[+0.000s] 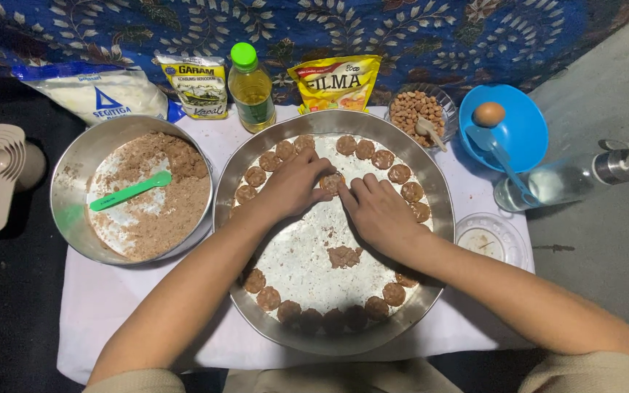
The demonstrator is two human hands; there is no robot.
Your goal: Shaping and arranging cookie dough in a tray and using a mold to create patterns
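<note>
While both hands pinch one brown dough round (331,182), left hand (294,183) and right hand (377,211) sit at twelve o'clock in the floured round metal tray (442,218).

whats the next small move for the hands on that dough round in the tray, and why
Probably press the small brown dough round flat and let go: both the left hand and right hand pinch it inside the ring of rounds lining the large round metal tray.

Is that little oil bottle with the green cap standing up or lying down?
Standing upright. The oil bottle rests on its base behind the round tray, green cap on top, yellow oil inside.
</note>
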